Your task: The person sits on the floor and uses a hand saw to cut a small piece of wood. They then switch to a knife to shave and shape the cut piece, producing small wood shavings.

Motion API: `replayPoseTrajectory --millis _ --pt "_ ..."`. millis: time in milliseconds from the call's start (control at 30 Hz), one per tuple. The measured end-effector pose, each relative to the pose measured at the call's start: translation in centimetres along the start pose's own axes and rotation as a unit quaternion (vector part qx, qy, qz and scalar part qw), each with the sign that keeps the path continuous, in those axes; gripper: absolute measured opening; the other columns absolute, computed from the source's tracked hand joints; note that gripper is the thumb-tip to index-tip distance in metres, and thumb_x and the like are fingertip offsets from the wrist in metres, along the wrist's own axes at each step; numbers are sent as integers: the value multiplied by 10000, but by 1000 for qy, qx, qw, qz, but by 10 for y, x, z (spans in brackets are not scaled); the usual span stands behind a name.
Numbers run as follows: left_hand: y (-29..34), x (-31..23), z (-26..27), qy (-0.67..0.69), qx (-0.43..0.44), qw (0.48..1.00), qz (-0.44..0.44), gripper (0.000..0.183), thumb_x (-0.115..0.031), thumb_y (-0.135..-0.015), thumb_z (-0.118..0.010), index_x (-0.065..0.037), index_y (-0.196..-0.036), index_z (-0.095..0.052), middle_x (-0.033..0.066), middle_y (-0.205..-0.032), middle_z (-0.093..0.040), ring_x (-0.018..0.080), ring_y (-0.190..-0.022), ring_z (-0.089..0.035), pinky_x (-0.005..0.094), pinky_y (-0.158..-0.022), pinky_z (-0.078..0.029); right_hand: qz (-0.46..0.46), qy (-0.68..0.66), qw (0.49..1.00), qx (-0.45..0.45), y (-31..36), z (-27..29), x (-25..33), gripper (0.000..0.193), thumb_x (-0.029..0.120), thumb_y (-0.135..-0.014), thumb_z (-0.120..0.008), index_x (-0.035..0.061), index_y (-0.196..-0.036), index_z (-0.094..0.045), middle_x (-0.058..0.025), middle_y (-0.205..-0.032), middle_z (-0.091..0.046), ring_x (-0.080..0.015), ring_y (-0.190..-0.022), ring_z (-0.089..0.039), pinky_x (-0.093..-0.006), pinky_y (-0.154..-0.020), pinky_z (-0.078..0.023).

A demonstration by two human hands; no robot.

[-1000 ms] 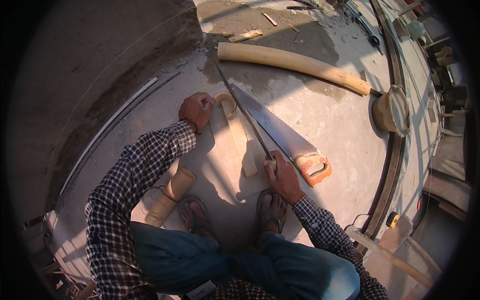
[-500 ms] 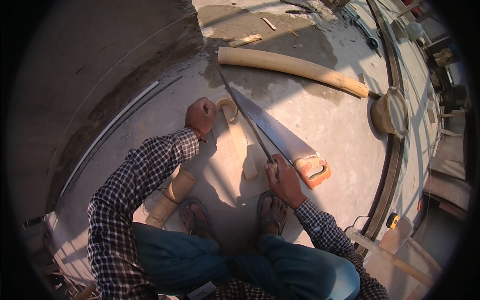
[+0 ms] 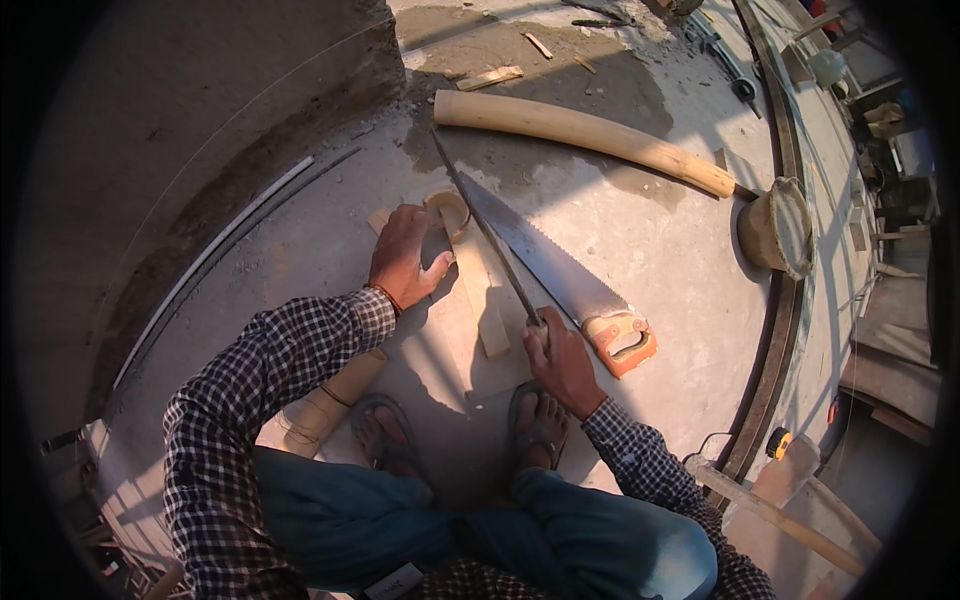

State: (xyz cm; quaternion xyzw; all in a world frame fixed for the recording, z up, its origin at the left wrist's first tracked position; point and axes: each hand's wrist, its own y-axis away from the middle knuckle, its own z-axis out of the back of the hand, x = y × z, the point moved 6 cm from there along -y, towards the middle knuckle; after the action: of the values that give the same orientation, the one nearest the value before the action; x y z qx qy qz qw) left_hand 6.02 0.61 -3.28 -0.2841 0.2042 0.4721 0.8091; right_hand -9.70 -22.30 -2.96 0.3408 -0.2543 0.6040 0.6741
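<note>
My right hand (image 3: 563, 362) is wrapped round the near end of a long, thin, dark metal blade (image 3: 485, 225), which points away to the upper left. My left hand (image 3: 405, 255) hovers low over the floor, its thumb spread from the bent fingers. Under its fingers shows the end of a pale wood piece (image 3: 378, 218); whether they touch is hidden. Just right of that hand is a curved, ring-like bamboo piece (image 3: 447, 208), and a flat pale strip (image 3: 480, 300) runs from it toward my feet. A handsaw (image 3: 618, 340) with an orange handle lies beside the blade.
A long bamboo pole (image 3: 590, 138) lies across the far floor, near a dirty bucket (image 3: 778, 230). Bamboo pieces (image 3: 325, 410) tied with wire sit by my left foot. To the right are a dark metal rail (image 3: 765, 380), a hammer (image 3: 775, 505) and a tape measure (image 3: 781, 442).
My left hand has gone from a closed fist to a spread thumb and fingers, uncovering the end of a pale wood piece. The right hand and blade have stayed nearly still.
</note>
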Motion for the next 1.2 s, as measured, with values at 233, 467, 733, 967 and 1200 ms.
replayPoseTrajectory --millis 233,467,733,967,1200 --pt "-9 8 -8 24 43 997 64 251 -231 -816 -823 -86 -986 -709 101 -1048 -588 326 -1009 -606 453 -898 -497 -28 5 999 34 -3 -4 8 301 234 -1002 -626 11 -1176 -524 -255 -792 -678 -467 -719 -672 -510 -625 -502" --pt "-9 18 5 56 74 987 131 401 -227 -855 -792 -73 -1171 -600 104 -971 -579 267 -800 -605 404 -745 -512 -32 12 999 31 -2 0 5 307 250 -995 -615 25 -1182 -525 -278 -862 -689 -499 -781 -667 -559 -680 -511" --pt "-25 36 7 52 4 993 107 360 -207 -893 -735 -52 -1189 -600 92 -940 -630 188 -788 -611 347 -733 -517 -35 6 999 40 0 -3 6 286 231 -1003 -625 26 -1179 -532 -255 -809 -687 -461 -722 -679 -516 -625 -509" --pt "-28 37 11 121 46 986 107 311 -201 -936 -677 -30 -1191 -631 142 -1059 -675 264 -825 -680 383 -794 -539 -77 -2 996 53 2 2 0 287 237 -1003 -632 17 -1160 -538 -245 -803 -691 -437 -698 -682 -482 -618 -510" --pt "-4 105 23 -183 147 957 168 608 -241 -890 -754 -71 -1417 -502 173 -1408 -510 316 -1304 -531 417 -1071 -463 -30 -5 999 37 0 0 5 283 239 -1004 -629 19 -1158 -542 -237 -801 -692 -434 -693 -680 -476 -611 -506"
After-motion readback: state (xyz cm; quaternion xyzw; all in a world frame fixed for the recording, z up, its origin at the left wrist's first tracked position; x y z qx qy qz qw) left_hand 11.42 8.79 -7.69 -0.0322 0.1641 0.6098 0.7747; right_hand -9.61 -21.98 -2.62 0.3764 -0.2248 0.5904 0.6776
